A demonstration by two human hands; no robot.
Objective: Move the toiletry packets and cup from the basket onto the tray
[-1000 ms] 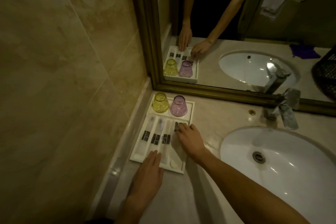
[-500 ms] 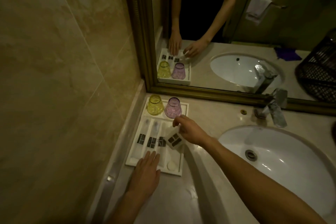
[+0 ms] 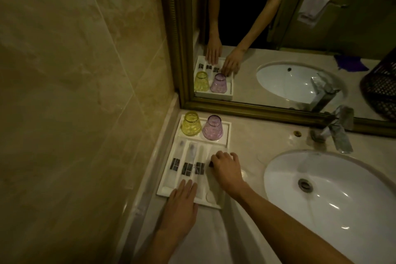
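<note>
A white tray (image 3: 227, 127) lies on the counter in the corner by the wall. At its far end a yellow cup (image 3: 190, 124) and a purple cup (image 3: 212, 129) stand upside down. Three white toiletry packets with dark labels (image 3: 186, 168) lie side by side in the long slots. My right hand (image 3: 226, 169) rests knuckles up over the rightmost slot, fingers curled on a fourth packet whose dark label peeks out at my fingertips. My left hand (image 3: 182, 201) lies flat on the tray's near edge, holding nothing.
A white sink (image 3: 342, 188) with a chrome tap (image 3: 339, 134) fills the right side. A gold-framed mirror (image 3: 257, 111) stands behind the tray. A dark wire basket (image 3: 382, 90) shows only as a reflection at the far right. A marble wall borders the left.
My right hand had lifted the fourth packet above the tray half a second ago. It has now come down with it into the rightmost slot. My left hand stayed on the tray's edge.
</note>
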